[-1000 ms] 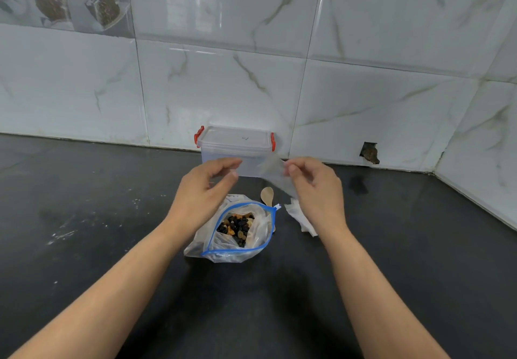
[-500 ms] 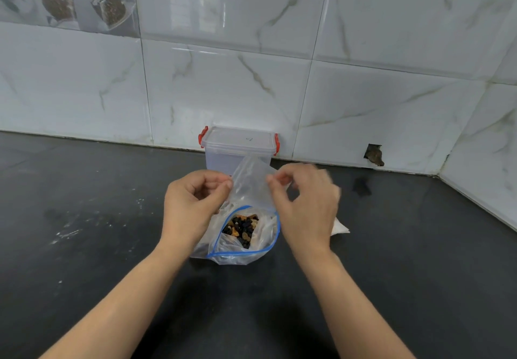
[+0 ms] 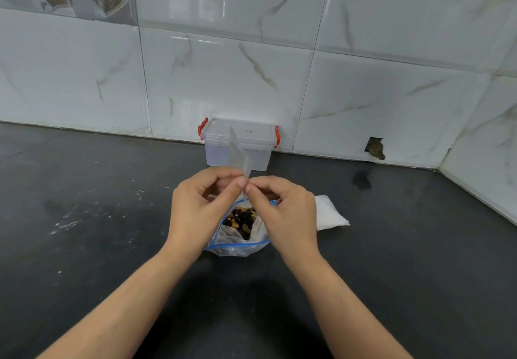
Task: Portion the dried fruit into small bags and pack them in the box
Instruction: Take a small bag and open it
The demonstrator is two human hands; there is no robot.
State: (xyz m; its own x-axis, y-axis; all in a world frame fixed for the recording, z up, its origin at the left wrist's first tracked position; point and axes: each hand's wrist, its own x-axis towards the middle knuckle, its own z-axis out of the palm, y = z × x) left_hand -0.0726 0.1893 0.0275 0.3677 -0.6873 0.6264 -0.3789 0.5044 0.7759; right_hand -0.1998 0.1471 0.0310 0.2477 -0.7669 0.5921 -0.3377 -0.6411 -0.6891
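Note:
A small clear bag (image 3: 238,154) stands up edge-on above my fingertips. My left hand (image 3: 201,210) and my right hand (image 3: 282,213) both pinch its lower edge, thumbs and forefingers meeting at the middle. Below the hands lies a large zip bag with a blue seal (image 3: 237,242), open, holding dark and orange dried fruit (image 3: 242,220). Behind them a clear plastic box with red clips (image 3: 240,144) sits lidded against the wall. The spoon is hidden behind my hands.
A stack of white small bags (image 3: 328,215) lies on the black counter (image 3: 112,219) right of my right hand. The tiled wall (image 3: 363,93) has a broken hole (image 3: 375,148) at its base and turns a corner at the far right.
My hands have drawn closer until the fingertips meet. The small bag, earlier spread flat between them, now stands upright and edge-on.

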